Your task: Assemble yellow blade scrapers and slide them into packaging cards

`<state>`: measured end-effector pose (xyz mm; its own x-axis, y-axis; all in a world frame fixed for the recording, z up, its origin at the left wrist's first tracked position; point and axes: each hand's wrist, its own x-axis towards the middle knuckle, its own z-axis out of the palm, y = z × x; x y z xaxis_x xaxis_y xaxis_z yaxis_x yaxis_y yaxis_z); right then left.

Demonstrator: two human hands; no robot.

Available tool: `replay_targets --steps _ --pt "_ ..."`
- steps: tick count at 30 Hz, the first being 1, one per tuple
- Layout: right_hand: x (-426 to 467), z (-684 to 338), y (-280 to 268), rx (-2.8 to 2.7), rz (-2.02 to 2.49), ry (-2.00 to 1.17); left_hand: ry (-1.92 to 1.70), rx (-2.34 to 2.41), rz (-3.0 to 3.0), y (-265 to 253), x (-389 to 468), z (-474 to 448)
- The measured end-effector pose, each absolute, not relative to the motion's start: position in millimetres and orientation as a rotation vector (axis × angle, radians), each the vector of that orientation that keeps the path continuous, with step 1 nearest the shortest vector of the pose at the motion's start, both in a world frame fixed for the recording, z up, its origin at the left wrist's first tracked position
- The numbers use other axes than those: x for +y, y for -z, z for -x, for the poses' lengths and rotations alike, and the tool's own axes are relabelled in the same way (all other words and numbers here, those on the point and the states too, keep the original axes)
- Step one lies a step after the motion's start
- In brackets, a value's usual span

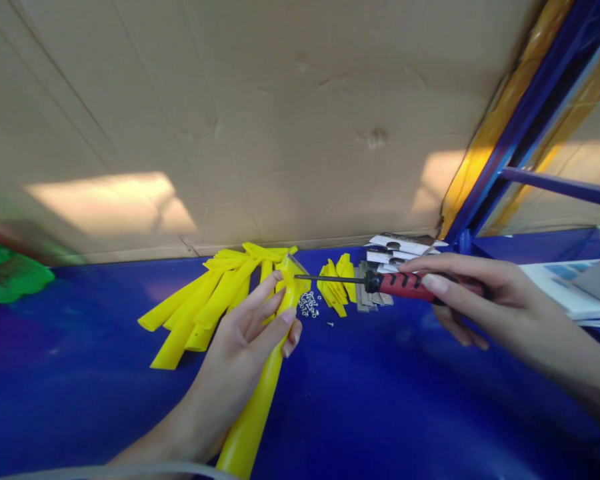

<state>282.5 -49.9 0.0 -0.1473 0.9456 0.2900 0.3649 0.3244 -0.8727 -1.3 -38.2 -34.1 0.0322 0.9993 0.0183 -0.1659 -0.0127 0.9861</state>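
My left hand [255, 333] is closed around a yellow plastic handle [253, 413], near its upper end, where a flat yellow head joins it. The handle slants from the bottom middle up to the right. In my right hand [480, 300] is a screwdriver [405, 283] with a red and black grip, held nearly level. Its shaft points left, and the tip meets the yellow head or lies just in front of it; I cannot tell which. Small metal screws [309, 305] lie in a pile just right of my left fingers. One single screw [331, 324] sits apart from them.
Several more yellow handles [200, 313] are heaped behind my left hand. Flat yellow pieces [337, 280], grey metal blades [367, 293] and printed cards [395, 248] stand along the cardboard wall [280, 133]. A green plastic object [15, 273] is far left, papers [575, 287] right.
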Motion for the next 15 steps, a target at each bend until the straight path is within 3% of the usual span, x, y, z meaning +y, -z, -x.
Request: replay_targets --steps 4,6,12,15 --pt "-49.9 -286.4 -2.3 -1.928 1.062 -0.187 -1.256 1.056 -1.131 31.9 -40.7 -0.1" --pt "-50.3 -288.2 -3.0 -2.013 1.003 -0.034 -1.234 1.069 -1.134 29.3 -43.6 -2.7" --pt "-52.4 -289.2 -3.6 -2.049 1.079 -0.101 -1.204 1.056 -1.174 29.3 -46.3 -6.3" --pt "-53.8 -285.6 -4.5 -1.975 1.172 -0.282 -1.201 1.034 -1.198 30.8 -44.4 -6.5"
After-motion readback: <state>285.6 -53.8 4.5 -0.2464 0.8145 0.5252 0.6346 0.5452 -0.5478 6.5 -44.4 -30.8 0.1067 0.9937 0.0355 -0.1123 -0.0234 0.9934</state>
